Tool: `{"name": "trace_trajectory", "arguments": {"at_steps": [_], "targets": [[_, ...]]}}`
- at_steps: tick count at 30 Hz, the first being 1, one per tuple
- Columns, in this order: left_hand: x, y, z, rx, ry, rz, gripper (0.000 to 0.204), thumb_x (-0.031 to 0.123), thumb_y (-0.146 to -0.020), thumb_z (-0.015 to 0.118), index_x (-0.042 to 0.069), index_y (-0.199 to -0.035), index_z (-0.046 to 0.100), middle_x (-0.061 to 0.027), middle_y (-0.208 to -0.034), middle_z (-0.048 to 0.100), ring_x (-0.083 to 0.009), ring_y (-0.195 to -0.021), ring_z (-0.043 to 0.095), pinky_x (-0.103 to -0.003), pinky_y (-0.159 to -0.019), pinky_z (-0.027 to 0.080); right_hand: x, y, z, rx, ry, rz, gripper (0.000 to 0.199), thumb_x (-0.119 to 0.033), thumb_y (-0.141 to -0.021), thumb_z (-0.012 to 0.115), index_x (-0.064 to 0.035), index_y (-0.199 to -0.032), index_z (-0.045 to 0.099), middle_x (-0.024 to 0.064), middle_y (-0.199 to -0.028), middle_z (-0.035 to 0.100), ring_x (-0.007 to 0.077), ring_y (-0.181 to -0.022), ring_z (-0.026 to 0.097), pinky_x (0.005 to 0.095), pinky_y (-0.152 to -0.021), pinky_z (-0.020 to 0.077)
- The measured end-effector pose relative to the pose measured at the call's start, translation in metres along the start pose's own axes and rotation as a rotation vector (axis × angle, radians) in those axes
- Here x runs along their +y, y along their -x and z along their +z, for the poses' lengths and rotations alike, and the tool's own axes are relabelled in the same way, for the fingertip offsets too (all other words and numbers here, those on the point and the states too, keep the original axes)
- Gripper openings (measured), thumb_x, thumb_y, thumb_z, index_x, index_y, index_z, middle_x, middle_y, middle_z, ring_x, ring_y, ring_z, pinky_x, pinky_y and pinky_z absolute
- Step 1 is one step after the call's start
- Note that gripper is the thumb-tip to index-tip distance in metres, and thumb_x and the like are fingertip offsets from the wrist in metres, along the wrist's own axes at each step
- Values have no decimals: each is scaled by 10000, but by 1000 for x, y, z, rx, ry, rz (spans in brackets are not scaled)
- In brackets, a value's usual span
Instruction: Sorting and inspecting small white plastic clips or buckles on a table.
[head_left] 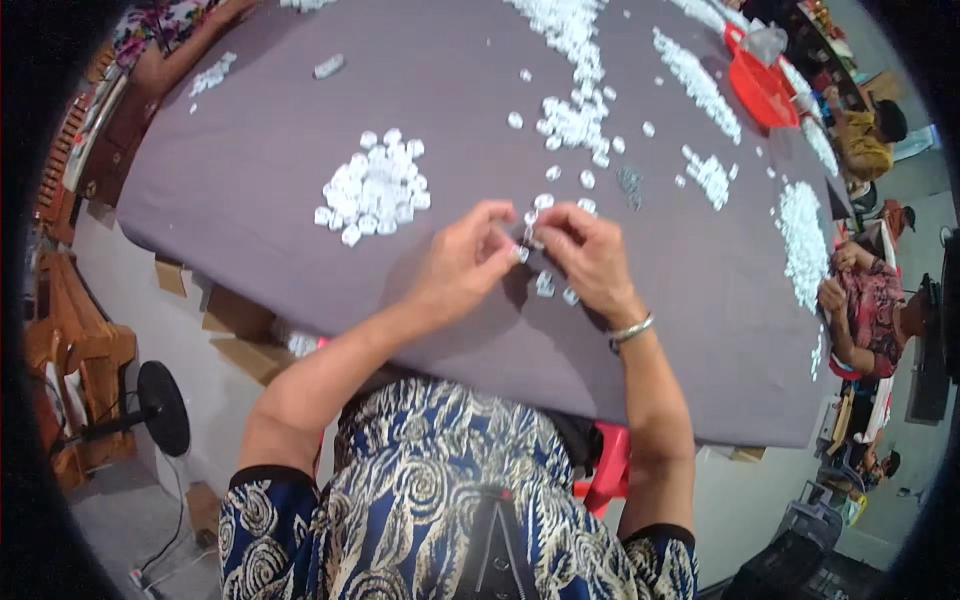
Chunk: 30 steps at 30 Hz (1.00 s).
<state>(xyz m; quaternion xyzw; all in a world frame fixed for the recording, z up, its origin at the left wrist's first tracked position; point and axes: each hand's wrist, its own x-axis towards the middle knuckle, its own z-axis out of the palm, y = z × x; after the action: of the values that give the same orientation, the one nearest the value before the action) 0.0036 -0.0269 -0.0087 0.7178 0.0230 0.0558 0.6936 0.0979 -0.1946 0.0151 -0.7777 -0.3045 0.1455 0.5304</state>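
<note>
My left hand pinches a small white plastic piece between thumb and fingertips above the grey-covered table. Close beside it, my right hand, with a silver bangle at the wrist, has its thumb and forefinger closed on another small white piece, partly covered by the fingers. The two hands nearly meet. Under and around them lie several loose white pieces, and a small heap of dark grey bits rests beyond my right hand. A rounded pile of white pieces sits left of my left hand.
A long spread of white pieces runs toward the far edge, with more heaps on the right. A red plastic basket stands at far right. Other people work at the right and far-left edges. A black fan stands left of the table.
</note>
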Motion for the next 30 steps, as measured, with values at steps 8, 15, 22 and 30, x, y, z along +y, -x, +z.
{"name": "trace_trajectory", "arguments": {"at_steps": [8, 15, 22, 30], "targets": [[2, 10, -1, 12, -29, -2, 340, -1, -869, 598, 26, -1188, 485, 12, -828, 555, -27, -719, 504, -187, -626, 425, 2, 7, 4, 19, -129, 23, 101, -74, -865, 659, -8, -932, 624, -6, -763, 620, 55, -677, 538, 224, -598, 454], [3, 13, 0, 23, -35, 0, 347, -4, -870, 598, 24, -1194, 478, 13, -827, 542, -34, -741, 508, -194, -646, 431, -6, 11, 8, -34, -261, 77, 72, -68, -867, 654, -16, -908, 626, -58, -732, 561, 19, -650, 486, 185, -557, 404], [5, 1, -2, 17, -127, 29, 364, -7, -870, 582, 13, -1215, 466, 13, -814, 534, -46, -733, 505, -205, -640, 432, -10, 2, 2, -33, -192, 203, 134, -134, -886, 624, -5, -916, 643, -38, -730, 583, 37, -679, 499, 218, -589, 427], [0, -2, -4, -4, 18, 7, 354, -2, -874, 616, 20, -1204, 491, 17, -832, 538, -31, -742, 506, -181, -641, 424, -10, -2, 5, -83, -348, 201, 104, -112, -887, 638, -12, -905, 660, -67, -749, 571, 4, -630, 452, 172, -529, 352]]}}
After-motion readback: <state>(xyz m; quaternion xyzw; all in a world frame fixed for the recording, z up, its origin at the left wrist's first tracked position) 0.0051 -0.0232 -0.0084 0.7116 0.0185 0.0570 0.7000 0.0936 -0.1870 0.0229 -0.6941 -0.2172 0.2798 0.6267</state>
